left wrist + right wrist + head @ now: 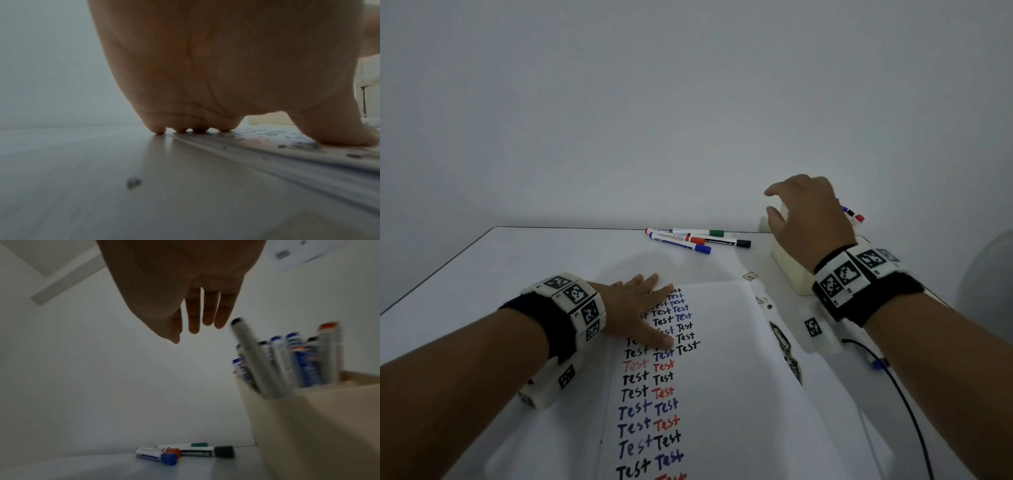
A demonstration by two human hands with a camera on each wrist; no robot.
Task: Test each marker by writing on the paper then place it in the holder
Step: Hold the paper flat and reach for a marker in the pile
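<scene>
My left hand (647, 308) lies flat with straight fingers on the upper left of the paper (715, 377), which is covered in rows of "Test" in black, blue and red. In the left wrist view its fingertips (159, 129) press down at the paper's edge (267, 146). My right hand (804, 212) hovers over the cream holder (791, 270) at the right, fingers straight and empty. The holder (308, 426) has several markers (294, 360) standing in it. Several loose markers (698, 240) with green, red, blue and black caps lie at the table's far edge, also low in the right wrist view as a small pile (185, 452).
The white table (517, 267) ends at a pale wall behind. A black cable (904, 404) runs along the right side near my right forearm. Small dark marks and scraps (784, 342) lie between the paper and the holder.
</scene>
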